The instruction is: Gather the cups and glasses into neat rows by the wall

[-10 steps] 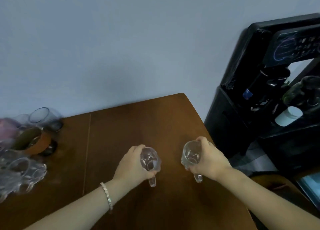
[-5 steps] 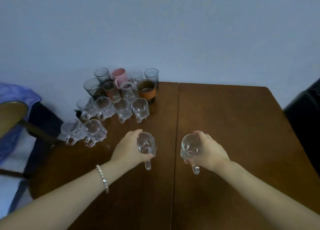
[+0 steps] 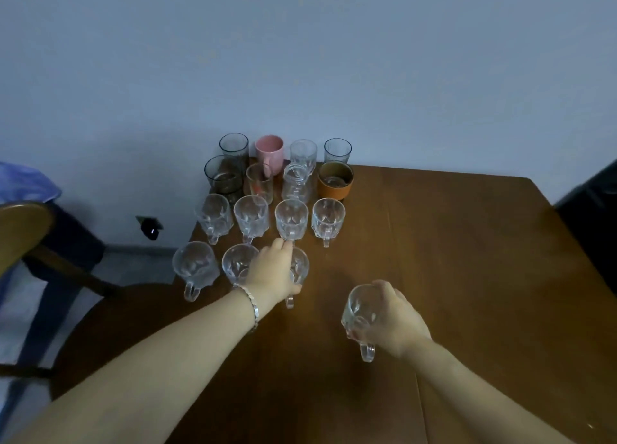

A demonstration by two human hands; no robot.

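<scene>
Cups and glasses stand in rows at the back left of the brown table (image 3: pixel 467 260), by the wall. The back rows hold tumblers, a pink mug (image 3: pixel 269 149) and an orange-sleeved cup (image 3: pixel 335 180). Several clear glass mugs form a row in front of them (image 3: pixel 251 214). Two more clear mugs (image 3: pixel 195 265) stand nearest me at the left. My left hand (image 3: pixel 272 271) grips a clear glass mug (image 3: pixel 299 267) to the right of those two. My right hand (image 3: pixel 390 316) holds another clear glass mug (image 3: pixel 359 310) further right, closer to me.
A wooden chair (image 3: pixel 23 223) with blue cloth stands left of the table. A small dark object (image 3: pixel 149 224) lies on the floor by the wall. A black appliance (image 3: pixel 594 209) sits past the table's right edge.
My view swung left, bringing the rows of cups into sight. My left hand carried its mug forward and left into the front row. My right hand followed with its mug.
</scene>
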